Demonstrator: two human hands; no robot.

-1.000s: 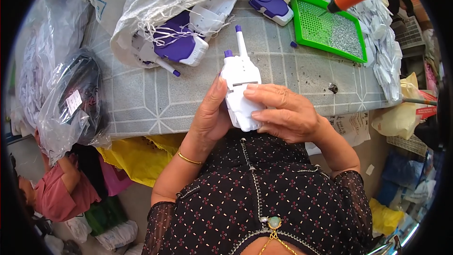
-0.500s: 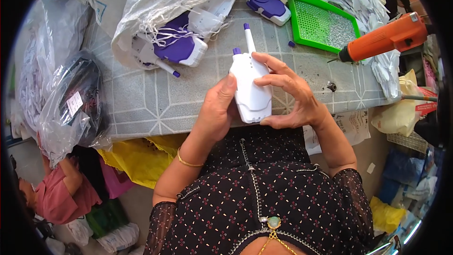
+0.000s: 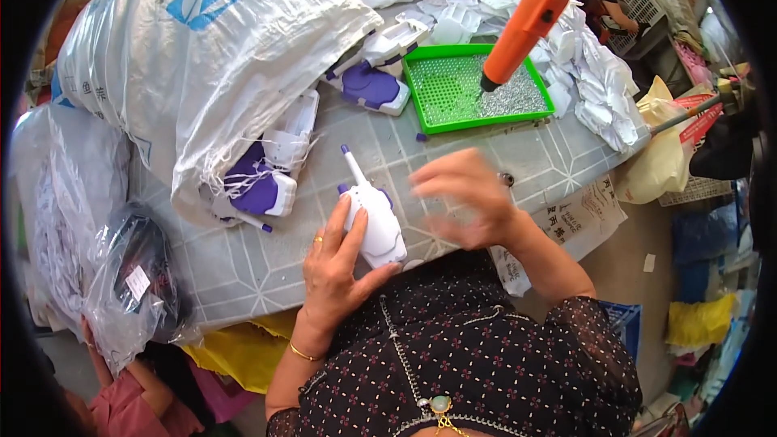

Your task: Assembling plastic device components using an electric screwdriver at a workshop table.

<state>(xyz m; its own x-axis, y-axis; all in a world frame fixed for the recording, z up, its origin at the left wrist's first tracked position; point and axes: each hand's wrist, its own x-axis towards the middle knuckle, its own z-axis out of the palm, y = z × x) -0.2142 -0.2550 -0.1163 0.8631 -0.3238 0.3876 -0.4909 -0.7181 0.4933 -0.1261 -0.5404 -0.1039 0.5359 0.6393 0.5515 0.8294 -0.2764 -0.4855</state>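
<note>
A white toy walkie-talkie (image 3: 377, 231) with a purple-tipped antenna lies on the table near its front edge. My left hand (image 3: 332, 263) grips it from the left, fingers across its white face and thumb along the bottom. Just to the right, my right hand (image 3: 477, 198) is in the air, blurred by motion, with a gap between thumb and fingers and nothing visible in it. Beyond it, an orange electric screwdriver (image 3: 526, 24) hangs with its tip over a green tray (image 3: 421, 105) of small silvery screws.
A large white woven sack (image 3: 267, 57) spills purple-and-white handsets (image 3: 251, 178) at the left. Another purple unit (image 3: 368, 85) lies beside the tray. White plastic parts (image 3: 595, 97) are heaped behind. A clear bag with a dark item (image 3: 146, 259) sits far left; a person's pink sleeve (image 3: 133, 409) is below.
The walkie-talkie has been lowered onto the table, tilted leftward. My right hand has let go of it and moved away right. The view has shifted, and the screwdriver now stands over the tray.
</note>
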